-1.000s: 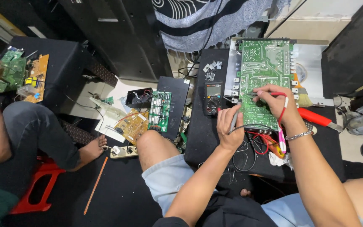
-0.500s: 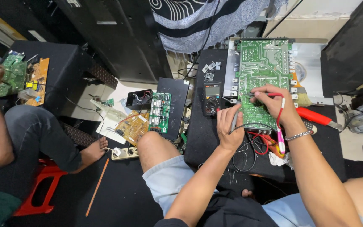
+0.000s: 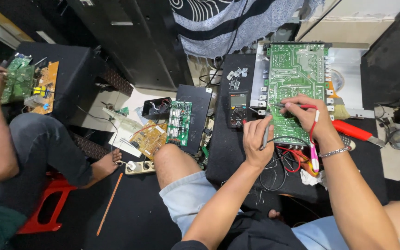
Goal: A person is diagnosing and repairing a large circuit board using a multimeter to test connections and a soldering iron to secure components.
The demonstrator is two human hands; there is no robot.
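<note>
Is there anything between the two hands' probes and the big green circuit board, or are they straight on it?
Nothing visible stands between. The left hand and right hand each hold a probe with its tip down on the green circuit board. Loose red and black wires lie below the hands, off to the near side.

Lighting was even and moderately bright, falling from above. The green circuit board (image 3: 296,88) and the pale metal chassis (image 3: 348,78) in the upper right of the frame were the brightest areas, with mild glare on the metal. The dark cabinet (image 3: 130,41) at upper centre and the lower left of the frame were dim. Shadows were soft. Focus was sharp at centre; wide-angle distortion bent the edges.
</note>
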